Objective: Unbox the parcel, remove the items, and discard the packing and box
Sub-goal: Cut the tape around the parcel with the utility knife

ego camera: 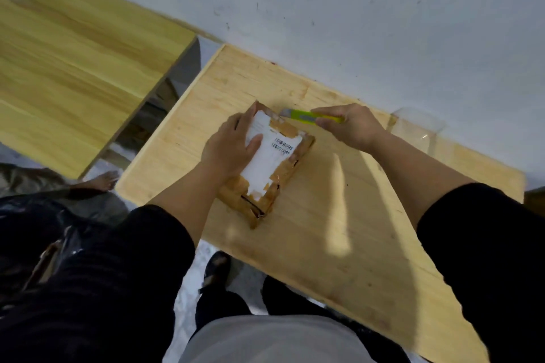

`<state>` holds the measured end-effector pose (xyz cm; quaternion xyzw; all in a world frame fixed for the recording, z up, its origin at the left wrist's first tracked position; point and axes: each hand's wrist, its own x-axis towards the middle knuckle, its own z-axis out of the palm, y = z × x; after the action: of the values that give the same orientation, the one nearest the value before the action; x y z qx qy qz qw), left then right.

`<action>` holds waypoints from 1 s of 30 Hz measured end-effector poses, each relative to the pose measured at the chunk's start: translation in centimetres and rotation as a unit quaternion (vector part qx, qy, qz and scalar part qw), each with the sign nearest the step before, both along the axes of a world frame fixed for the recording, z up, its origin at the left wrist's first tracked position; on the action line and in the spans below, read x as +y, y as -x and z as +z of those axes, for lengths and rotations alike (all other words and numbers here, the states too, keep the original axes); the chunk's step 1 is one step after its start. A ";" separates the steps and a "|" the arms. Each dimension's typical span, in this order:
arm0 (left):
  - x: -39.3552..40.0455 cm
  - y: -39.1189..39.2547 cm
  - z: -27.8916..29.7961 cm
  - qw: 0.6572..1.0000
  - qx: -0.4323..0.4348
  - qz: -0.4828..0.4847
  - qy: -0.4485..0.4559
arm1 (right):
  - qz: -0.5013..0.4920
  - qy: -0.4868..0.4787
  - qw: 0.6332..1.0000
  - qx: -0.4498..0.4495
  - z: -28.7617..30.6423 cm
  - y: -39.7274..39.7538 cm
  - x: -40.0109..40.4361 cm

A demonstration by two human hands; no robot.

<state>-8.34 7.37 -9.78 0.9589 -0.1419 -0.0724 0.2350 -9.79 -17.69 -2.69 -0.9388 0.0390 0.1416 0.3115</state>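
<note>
So far we have only started: our left hand (233,146) lies spread flat on the taped parcel (267,162) mid-bench, toward the far edge, while our right hand (352,125) grips the green box cutter (309,115) at its far corner; emptying and discarding all remain

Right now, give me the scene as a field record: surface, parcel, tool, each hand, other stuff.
surface: light wooden table set against a white wall
parcel: brown taped cardboard box with a white shipping label, lying flat, still closed
tool: yellow-green utility knife, tip at the box's far edge
left hand: left hand pressed flat on the box top
right hand: right hand gripping the knife
other: clear plastic container at the table's far right; second wooden table to the left
</note>
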 end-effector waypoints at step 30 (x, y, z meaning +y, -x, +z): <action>-0.6 0.3 1.2 0.996 0.069 0.030 -0.048 | 0.193 0.137 0.970 0.055 2.5 -1.8 -3.1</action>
<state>-8.69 6.78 -8.54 0.9657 -0.0928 -0.1375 0.1999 -8.02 -20.81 -0.18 -0.9532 -0.1064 0.2436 0.1440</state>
